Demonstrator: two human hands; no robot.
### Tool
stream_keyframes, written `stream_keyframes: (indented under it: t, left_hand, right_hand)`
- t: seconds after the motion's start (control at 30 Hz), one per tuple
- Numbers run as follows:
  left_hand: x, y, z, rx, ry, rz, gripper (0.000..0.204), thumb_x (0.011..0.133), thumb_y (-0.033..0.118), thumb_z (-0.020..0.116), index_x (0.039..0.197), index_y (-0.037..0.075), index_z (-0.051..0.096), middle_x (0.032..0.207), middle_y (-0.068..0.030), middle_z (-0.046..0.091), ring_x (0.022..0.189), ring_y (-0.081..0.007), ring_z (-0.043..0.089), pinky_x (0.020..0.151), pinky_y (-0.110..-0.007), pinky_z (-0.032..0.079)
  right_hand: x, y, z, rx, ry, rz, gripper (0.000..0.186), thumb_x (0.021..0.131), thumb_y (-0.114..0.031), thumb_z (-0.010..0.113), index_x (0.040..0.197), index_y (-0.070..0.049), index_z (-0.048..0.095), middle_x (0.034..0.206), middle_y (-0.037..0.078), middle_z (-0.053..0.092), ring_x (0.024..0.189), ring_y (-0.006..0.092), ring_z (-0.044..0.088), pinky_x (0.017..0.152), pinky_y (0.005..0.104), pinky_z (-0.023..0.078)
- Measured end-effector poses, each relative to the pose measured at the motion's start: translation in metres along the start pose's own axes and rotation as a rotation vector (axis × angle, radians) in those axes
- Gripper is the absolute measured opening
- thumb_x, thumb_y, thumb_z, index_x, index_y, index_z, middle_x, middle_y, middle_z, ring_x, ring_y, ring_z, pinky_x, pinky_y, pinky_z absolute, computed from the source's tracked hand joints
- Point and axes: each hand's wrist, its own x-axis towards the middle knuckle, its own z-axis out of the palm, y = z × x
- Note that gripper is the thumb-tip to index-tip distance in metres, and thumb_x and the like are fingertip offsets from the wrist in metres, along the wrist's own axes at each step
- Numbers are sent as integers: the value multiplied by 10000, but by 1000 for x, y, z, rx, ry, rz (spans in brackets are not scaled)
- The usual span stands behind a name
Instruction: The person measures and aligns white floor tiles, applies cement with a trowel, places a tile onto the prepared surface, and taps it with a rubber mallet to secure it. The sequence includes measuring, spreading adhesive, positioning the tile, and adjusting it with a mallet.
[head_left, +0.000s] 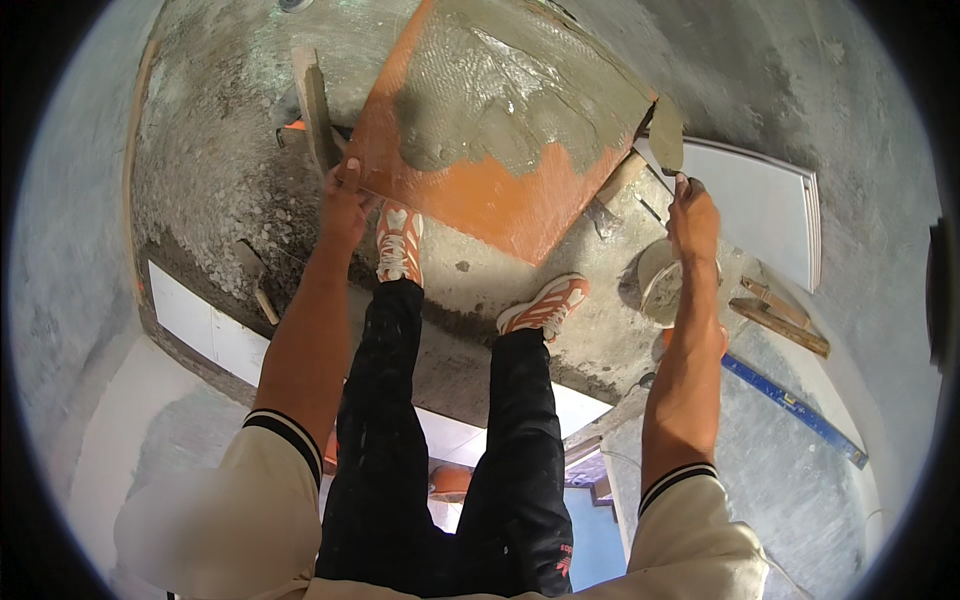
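Note:
A large tile stands tilted in front of me, its orange back (500,190) facing me. Wet grey mortar (500,90) covers its upper part, leaving orange bare along the lower edge. My left hand (347,208) grips the tile's lower left corner, thumb on the near face; its other fingers are partly hidden. In my right hand (692,222) is a trowel (667,137), its blade coated with mortar and pointing away from me beside the tile's right corner. I hold it by the handle, which is mostly covered by my fingers.
White tiles (760,205) lean stacked at the right wall. Near my right forearm are a mortar bucket (655,272), a wooden float (780,318) and a blue spirit level (795,408). A wooden board (313,105) stands left of the tile; another trowel (250,262) lies on rubble.

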Motion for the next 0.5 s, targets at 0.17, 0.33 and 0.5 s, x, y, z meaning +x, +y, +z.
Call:
stream_keyframes:
  t: [0.17, 0.33, 0.5]
  left_hand:
    - [-2, 7, -2, -7, 14, -3, 514, 962, 411, 756, 1285, 79, 535, 1250, -110, 631, 1134, -281, 665, 978, -493, 569]
    - [-13, 11, 13, -26, 27, -41, 529, 943, 422, 774, 1298, 107, 540, 1218, -77, 620, 1107, -259, 663, 986, -498, 564]
    - [-5, 7, 6, 0, 72, -34, 554, 935, 428, 780, 1309, 94, 544, 1218, -70, 584, 1165, -260, 618, 1009, -546, 544]
  right_hand:
    - [-50, -2, 44, 391, -31, 81, 501, 1098, -462, 450, 1074, 9, 618, 715, 106, 617, 544, 185, 619, 521, 363, 493]
    - [-46, -61, 70, 556, -133, -8, 547, 1083, -512, 447, 1128, -1, 636, 725, 128, 640, 552, 218, 624, 560, 383, 498]
    - [-9, -154, 84, 410, -160, -302, 543, 1078, -502, 454, 1012, 15, 604, 719, 149, 614, 625, 266, 631, 652, 426, 500]
